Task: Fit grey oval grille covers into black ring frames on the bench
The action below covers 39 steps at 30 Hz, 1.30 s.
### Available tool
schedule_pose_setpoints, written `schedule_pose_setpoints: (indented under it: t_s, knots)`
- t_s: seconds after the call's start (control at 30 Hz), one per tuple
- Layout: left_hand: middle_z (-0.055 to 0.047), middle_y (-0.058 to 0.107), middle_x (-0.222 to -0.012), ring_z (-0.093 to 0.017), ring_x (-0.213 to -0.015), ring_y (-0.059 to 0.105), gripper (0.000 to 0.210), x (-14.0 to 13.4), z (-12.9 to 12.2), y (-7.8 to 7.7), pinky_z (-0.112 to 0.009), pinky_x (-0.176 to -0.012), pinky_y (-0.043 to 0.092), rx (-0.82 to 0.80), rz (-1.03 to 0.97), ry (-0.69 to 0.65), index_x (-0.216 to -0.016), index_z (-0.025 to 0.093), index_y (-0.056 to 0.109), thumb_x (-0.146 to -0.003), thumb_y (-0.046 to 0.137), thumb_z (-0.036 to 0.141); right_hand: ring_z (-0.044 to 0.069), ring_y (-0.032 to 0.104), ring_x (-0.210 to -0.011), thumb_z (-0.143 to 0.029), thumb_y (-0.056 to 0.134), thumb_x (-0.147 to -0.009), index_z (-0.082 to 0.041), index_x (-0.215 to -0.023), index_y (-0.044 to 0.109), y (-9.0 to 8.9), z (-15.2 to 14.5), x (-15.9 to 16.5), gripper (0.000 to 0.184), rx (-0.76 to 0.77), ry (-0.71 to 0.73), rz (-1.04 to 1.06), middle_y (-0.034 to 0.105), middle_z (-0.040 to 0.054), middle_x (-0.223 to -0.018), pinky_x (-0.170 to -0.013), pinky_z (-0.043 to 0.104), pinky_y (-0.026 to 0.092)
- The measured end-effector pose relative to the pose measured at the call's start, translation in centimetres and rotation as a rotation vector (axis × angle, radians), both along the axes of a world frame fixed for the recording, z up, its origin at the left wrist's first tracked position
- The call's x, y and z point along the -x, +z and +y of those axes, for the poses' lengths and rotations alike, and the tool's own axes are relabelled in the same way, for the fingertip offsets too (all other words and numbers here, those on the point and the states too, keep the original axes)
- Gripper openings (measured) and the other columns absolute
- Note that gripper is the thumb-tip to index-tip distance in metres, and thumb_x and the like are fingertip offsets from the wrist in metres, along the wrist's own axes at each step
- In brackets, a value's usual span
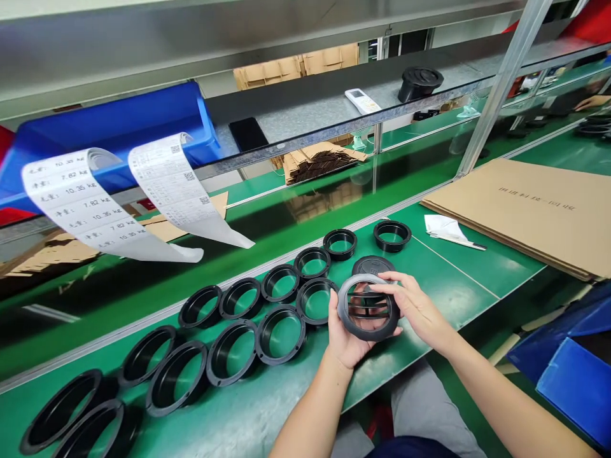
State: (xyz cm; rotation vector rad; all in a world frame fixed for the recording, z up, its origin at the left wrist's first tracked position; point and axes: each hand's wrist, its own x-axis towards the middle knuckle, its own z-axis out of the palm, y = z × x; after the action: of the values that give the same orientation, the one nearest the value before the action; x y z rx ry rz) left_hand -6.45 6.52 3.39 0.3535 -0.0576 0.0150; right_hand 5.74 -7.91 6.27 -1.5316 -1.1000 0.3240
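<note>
My left hand point(344, 337) is closed around the lower left side of a black round air vent point(344, 304) with slats across its opening. The fingers of my right hand point(414, 308) grip the same vent from the right, some of them lying over its upper rim and slats. Just behind the vent, a black round cap-like part point(372, 264) lies on the green table point(305, 407). To the left, several black rings point(281, 335) stand in two slanting rows. Another black ring point(392, 236) sits apart, farther back to the right.
A blue bin point(157, 117) with hanging label rolls point(165, 184) sits on the shelf, near a black phone point(249, 134), a white remote point(361, 100) and a black round part point(420, 84). Flat cardboard point(525, 210) lies at right beside white paper point(443, 228). A blue container point(577, 388) stands lower right.
</note>
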Motion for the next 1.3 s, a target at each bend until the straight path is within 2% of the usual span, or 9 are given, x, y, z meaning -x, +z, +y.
schedule_pose_setpoints:
  t_s: [0.37, 0.5, 0.6, 0.77, 0.87, 1.03, 1.17, 1.23, 1.3]
  knots:
    - [-0.018, 0.056, -0.135, -0.041, -0.132, 0.046, 0.071, 0.0, 0.0, 0.3, -0.056, -0.109, 0.034, 0.057, 0.038, -0.010, -0.130, 0.025, 0.064, -0.083, 0.066, 0.078, 0.032, 0.040, -0.132, -0.051, 0.029, -0.112, -0.036, -0.136, 0.061, -0.5, 0.2, -0.4, 0.043, -0.012, 0.002, -0.049, 0.043, 0.0072, -0.140, -0.115, 0.063, 0.032]
    - [-0.015, 0.055, -0.139, -0.035, -0.131, 0.048, 0.073, 0.0, -0.1, 0.1, -0.050, -0.109, 0.039, 0.068, 0.032, 0.008, -0.133, 0.018, 0.062, -0.092, 0.052, 0.078, 0.038, 0.027, -0.139, -0.058, 0.033, -0.110, -0.028, -0.142, 0.057, -0.6, 0.2, -0.9, 0.050, 0.012, 0.058, -0.474, 0.036, 0.0104, -0.150, -0.110, 0.067, 0.035]
    - [-0.011, 0.051, -0.146, -0.029, -0.137, 0.043, 0.068, -0.2, -0.4, 0.3, -0.044, -0.114, 0.037, 0.045, -0.021, 0.028, -0.138, 0.017, 0.058, -0.102, 0.037, 0.070, 0.041, 0.022, -0.141, -0.060, 0.052, -0.104, -0.015, -0.138, 0.059, 0.1, 0.3, -1.1, 0.057, 0.087, 0.090, -0.795, 0.030, 0.0166, -0.155, -0.111, 0.068, 0.034]
    - [-0.005, 0.045, -0.150, -0.025, -0.145, 0.032, 0.061, -0.4, -0.5, 0.2, -0.038, -0.121, 0.026, -0.014, -0.127, 0.069, -0.142, 0.019, 0.055, -0.104, 0.041, 0.065, 0.042, 0.019, -0.144, -0.054, 0.082, -0.088, 0.004, -0.142, 0.047, 0.4, 1.3, -0.1, 0.087, 0.208, 0.122, -1.087, 0.027, 0.0243, -0.155, -0.117, 0.066, 0.029]
    - [-0.004, 0.048, -0.148, -0.023, -0.145, 0.030, 0.059, -0.2, -0.7, 0.1, -0.034, -0.121, 0.023, -0.062, -0.154, 0.114, -0.142, 0.018, 0.055, -0.106, 0.039, 0.062, 0.038, 0.019, -0.145, -0.039, 0.082, -0.090, 0.005, -0.150, 0.034, -0.3, 1.2, 0.5, 0.089, 0.185, 0.103, -1.059, 0.027, 0.0253, -0.154, -0.120, 0.058, 0.030]
    - [-0.009, 0.058, -0.138, -0.032, -0.140, 0.039, 0.064, 0.2, -1.2, 0.2, -0.043, -0.120, 0.027, -0.139, -0.118, 0.026, -0.140, 0.020, 0.059, -0.102, 0.041, 0.069, 0.046, 0.008, -0.145, -0.052, 0.092, -0.073, -0.021, -0.162, 0.013, 0.6, 0.1, 0.7, 0.122, 0.291, 0.159, -0.752, -0.007, 0.0179, -0.162, -0.115, 0.067, 0.027]
    - [-0.011, 0.061, -0.132, -0.034, -0.136, 0.043, 0.061, 0.0, -1.5, 0.3, -0.050, -0.114, 0.033, -0.162, -0.134, 0.005, -0.138, 0.030, 0.059, -0.098, 0.043, 0.073, 0.038, 0.017, -0.145, -0.041, 0.096, -0.059, -0.027, -0.161, 0.011, 1.2, 1.6, -2.2, 0.133, 0.290, 0.207, -0.645, 0.011, 0.0132, -0.159, -0.117, 0.054, 0.031]
    - [-0.010, 0.058, -0.135, -0.034, -0.135, 0.044, 0.059, -0.2, -1.6, 0.1, -0.053, -0.109, 0.038, -0.150, -0.152, 0.011, -0.142, 0.039, 0.052, -0.097, 0.042, 0.075, 0.033, 0.025, -0.141, -0.044, 0.090, -0.065, -0.026, -0.160, 0.018, 1.2, 3.5, -6.2, 0.121, 0.303, 0.037, -0.626, 0.020, 0.0124, -0.155, -0.116, 0.046, 0.033]
    - [-0.013, 0.054, -0.139, -0.034, -0.134, 0.045, 0.060, -0.4, -1.6, -0.2, -0.054, -0.103, 0.041, -0.152, -0.164, 0.013, -0.147, 0.041, 0.045, -0.097, 0.043, 0.074, 0.033, 0.030, -0.137, -0.050, 0.080, -0.078, -0.018, -0.159, 0.023, 1.2, 5.8, -11.2, 0.104, 0.437, -0.273, -0.646, 0.027, 0.0167, -0.150, -0.116, 0.044, 0.031]
